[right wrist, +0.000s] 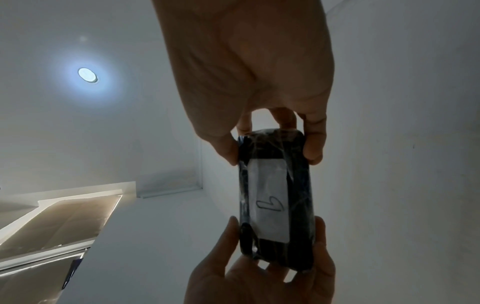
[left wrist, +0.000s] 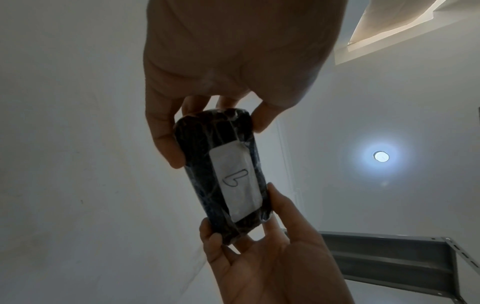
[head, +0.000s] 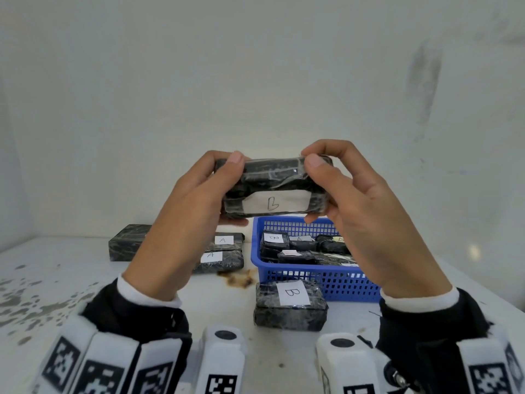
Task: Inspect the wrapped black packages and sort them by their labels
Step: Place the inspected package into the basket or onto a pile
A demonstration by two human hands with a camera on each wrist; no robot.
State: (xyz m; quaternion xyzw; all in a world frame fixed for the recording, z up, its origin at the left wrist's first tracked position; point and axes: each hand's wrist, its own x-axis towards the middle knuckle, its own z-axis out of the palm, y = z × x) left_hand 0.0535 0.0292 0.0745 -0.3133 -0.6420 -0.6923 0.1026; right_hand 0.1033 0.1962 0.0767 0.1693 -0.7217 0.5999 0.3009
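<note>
I hold a black film-wrapped package with a white "B" label (head: 274, 186) up over the table, my left hand (head: 181, 220) and right hand (head: 360, 211) each gripping one end. One B package (head: 289, 305) and a few A packages (head: 218, 253) lie sorted; several wait in the blue plastic basket (head: 335, 282).

Black film-wrapped package (head: 272, 186) labelled B held level in the air; more lie in the blue basket (head: 257, 251) and on the table (head: 71, 280).

The head view looks forward and down over the table (head: 51, 268) toward the far wall. Both wrist views face upward from close below, sharing the held package (left wrist: 223, 170) and ceiling lamp (right wrist: 87, 75)
</note>
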